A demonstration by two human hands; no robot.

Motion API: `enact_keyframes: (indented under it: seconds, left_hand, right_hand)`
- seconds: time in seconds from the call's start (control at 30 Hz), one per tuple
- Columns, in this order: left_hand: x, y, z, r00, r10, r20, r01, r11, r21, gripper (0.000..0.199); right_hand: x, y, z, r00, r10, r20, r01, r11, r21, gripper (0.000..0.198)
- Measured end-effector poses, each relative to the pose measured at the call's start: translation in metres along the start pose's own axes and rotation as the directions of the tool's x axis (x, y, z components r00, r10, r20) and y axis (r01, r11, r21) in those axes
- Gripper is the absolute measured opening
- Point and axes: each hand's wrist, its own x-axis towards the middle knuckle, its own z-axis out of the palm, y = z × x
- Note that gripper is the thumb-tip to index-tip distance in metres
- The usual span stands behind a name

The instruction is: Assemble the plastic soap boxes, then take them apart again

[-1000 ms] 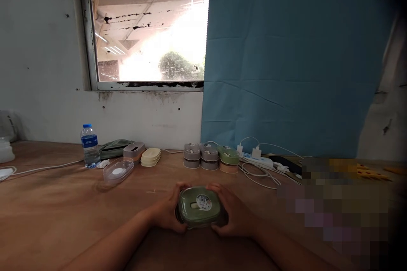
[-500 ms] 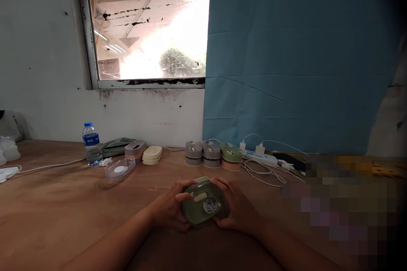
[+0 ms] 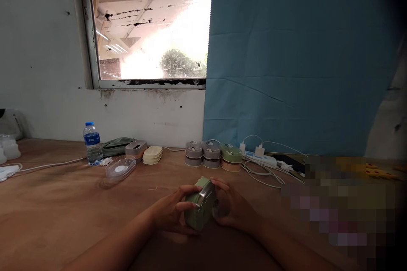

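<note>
A small green plastic box point(image 3: 194, 216) with rounded corners is held up above the table in front of me, tilted onto its side. My left hand point(image 3: 171, 212) is closed round its left side, with two fingertips on the upper edge. From the other side my right hand point(image 3: 239, 208) grips it, fingertips at the top corner and thumb low. A clear, shiny plastic part point(image 3: 221, 207) shows beside the right palm; whether it is separate from the box I cannot tell. The round label is mostly hidden.
Stacked grey boxes point(image 3: 193, 154) and a green-and-orange box point(image 3: 231, 156) stand at the back. A power strip point(image 3: 260, 159) with cables lies right of them. Leftward are cream lids point(image 3: 152, 154), a clear oval cover point(image 3: 120, 169), a grey-and-orange box point(image 3: 135, 149) and a water bottle point(image 3: 92, 146).
The green box has been turned in my hands, so its labelled face now points right instead of toward me. Both hands stay on it in nearly the same place.
</note>
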Motion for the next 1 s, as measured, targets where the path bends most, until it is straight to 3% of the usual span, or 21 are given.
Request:
enact_keyframes:
  seconds: [0.2, 0.4, 0.67, 0.77, 0.87, 0.93, 1.0]
  left_hand:
    - [-0.002, -0.007, 0.002, 0.991, 0.049, -0.124, -0.055, 0.998, -0.044, 0.09]
    - [0.003, -0.003, -0.002, 0.978, 0.065, -0.2, -0.084, 0.993, -0.089, 0.092]
    - [0.001, -0.012, 0.002, 0.969, -0.135, -0.205, 0.093, 0.975, -0.201, 0.082]
    - [0.001, -0.013, 0.004, 0.925, -0.321, -0.202, 0.271, 0.932, -0.243, 0.08]
    - [0.002, -0.012, 0.003, 0.823, -0.539, -0.182, 0.496, 0.836, -0.235, 0.058]
    - [0.002, -0.012, 0.003, 0.766, -0.623, -0.162, 0.591, 0.78, -0.204, 0.048]
    - [0.002, -0.014, 0.002, 0.74, -0.66, -0.132, 0.639, 0.75, -0.169, 0.045]
  right_hand:
    - [0.003, -0.001, 0.0, 0.999, 0.034, 0.001, -0.034, 0.999, -0.009, 0.074]
    - [0.004, 0.0, 0.0, 1.0, 0.011, -0.01, -0.011, 0.999, -0.038, 0.074]
    - [0.005, 0.001, 0.001, 0.998, 0.028, -0.063, -0.034, 0.995, -0.095, 0.076]
    - [0.005, 0.001, 0.001, 0.997, 0.042, -0.072, -0.049, 0.993, -0.104, 0.076]
    - [0.004, 0.001, 0.001, 0.995, 0.062, -0.072, -0.07, 0.992, -0.109, 0.078]
    - [0.003, 0.002, 0.001, 0.994, 0.077, -0.072, -0.084, 0.99, -0.109, 0.079]
    - [0.002, 0.002, 0.001, 0.994, 0.085, -0.071, -0.092, 0.99, -0.107, 0.08]
